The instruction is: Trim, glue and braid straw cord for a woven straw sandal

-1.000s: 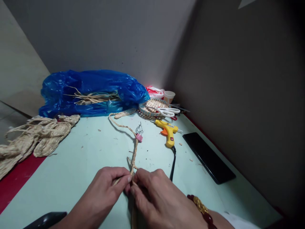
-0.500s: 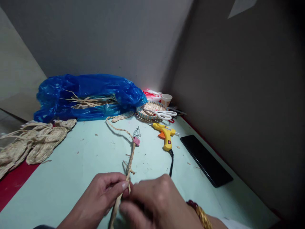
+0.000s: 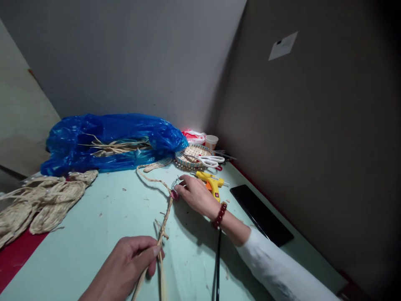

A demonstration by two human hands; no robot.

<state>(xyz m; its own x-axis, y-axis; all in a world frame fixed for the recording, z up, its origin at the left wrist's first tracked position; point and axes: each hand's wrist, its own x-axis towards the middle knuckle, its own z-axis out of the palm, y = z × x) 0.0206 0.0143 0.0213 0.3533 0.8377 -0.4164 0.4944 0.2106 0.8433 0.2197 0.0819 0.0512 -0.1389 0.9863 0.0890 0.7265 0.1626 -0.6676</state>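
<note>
My left hand (image 3: 134, 261) pinches a thin straw braid (image 3: 166, 217) between thumb and fingers, near the front of the table. Two loose straw strands (image 3: 162, 276) trail from this grip toward me. Farther along the braid, a small pink clip (image 3: 174, 195) with thin wire loops is fixed to it. My right hand (image 3: 197, 194) reaches forward with its fingers closed at this clip, partly covering it. Beyond the clip the braid curves back to a flat, wider woven piece (image 3: 158, 165). The right hand and wrist hide part of the yellow glue gun (image 3: 213, 183).
A blue plastic bag (image 3: 125, 125) with straw strands lies at the back. Woven straw soles (image 3: 59, 200) are at left. Scissors (image 3: 209, 160) rest on a small basket (image 3: 191, 152) beside a cup (image 3: 211, 141). A black phone (image 3: 260, 213) lies right; a black cord (image 3: 218, 263) runs toward me.
My right hand has left the strands beside my left hand and moved forward to the pink clip. The left hand keeps its pinch on the braid. The view has tilted up slightly.
</note>
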